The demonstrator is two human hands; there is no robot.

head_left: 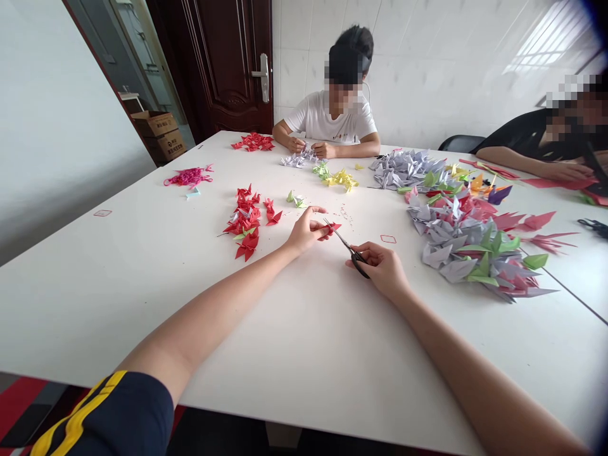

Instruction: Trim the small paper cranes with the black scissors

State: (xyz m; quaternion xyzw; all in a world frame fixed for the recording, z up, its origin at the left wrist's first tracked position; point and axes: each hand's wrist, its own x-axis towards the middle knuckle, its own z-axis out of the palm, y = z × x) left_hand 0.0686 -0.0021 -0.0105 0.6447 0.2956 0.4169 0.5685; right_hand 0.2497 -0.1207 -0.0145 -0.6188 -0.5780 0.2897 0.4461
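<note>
Over the white table, my left hand (pixel 306 231) pinches a small red folded-paper piece (pixel 335 227), much of it behind the fingers. My right hand (pixel 382 269) is closed round the dark handles of a pair of scissors (pixel 357 258). The blades point up and left and meet the red paper; whether they are cutting it I cannot tell. Left of my left hand lies a group of red paper cranes (pixel 246 218), with a green and white one (pixel 296 199) behind. Tiny paper scraps (pixel 346 214) are scattered just beyond the red piece.
A large heap of grey, pink and green paper cranes (pixel 475 237) covers the table's right side. Pink strings (pixel 190 177) lie at the left. Across the table (pixel 118 272), a person (pixel 332 120) handles grey cranes; another person (pixel 527 142) sits at far right.
</note>
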